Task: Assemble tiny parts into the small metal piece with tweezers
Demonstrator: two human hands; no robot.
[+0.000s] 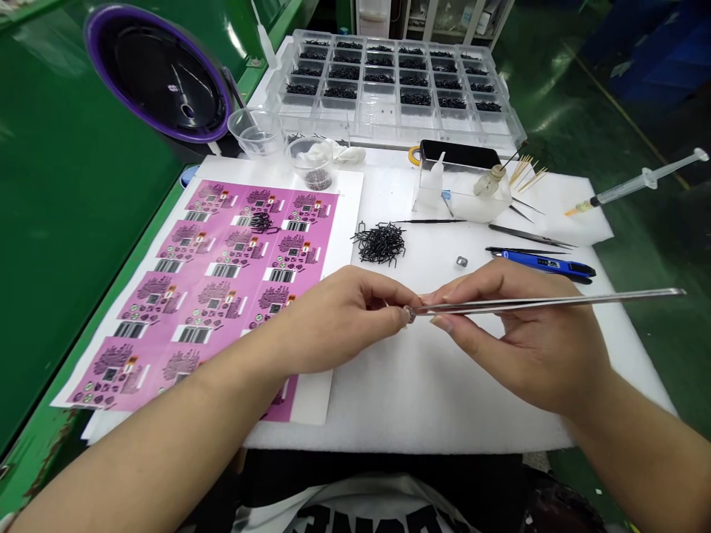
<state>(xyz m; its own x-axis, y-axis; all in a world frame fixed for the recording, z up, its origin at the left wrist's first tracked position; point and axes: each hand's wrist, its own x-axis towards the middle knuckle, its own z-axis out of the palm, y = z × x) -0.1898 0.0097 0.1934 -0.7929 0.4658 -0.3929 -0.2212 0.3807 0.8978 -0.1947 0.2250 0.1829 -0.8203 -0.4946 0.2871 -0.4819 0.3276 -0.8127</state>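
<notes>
Between the thumb and fingers of my left hand (338, 318) is a tiny metallic piece (410, 314), too small to make out. My right hand (527, 333) is closed around long silver tweezers (555, 302), their tips touching or very near that piece. The tweezers lie nearly level, with the back end jutting out to the right. Beyond my hands, a pile of small bent black wire pieces (381, 243) rests on the white work surface (433, 400). A small shiny metal cube-like part (461, 261) sits by itself above my right hand.
Pink printed label sheets (216, 240) cover the left side. Along the back stands a clear compartment box (383, 89) of black pieces, near plastic cups (257, 135) and a purple-rimmed fan (161, 74). At right are a blue pen-like tool (544, 263), dark tweezers (530, 235) and a syringe (633, 185).
</notes>
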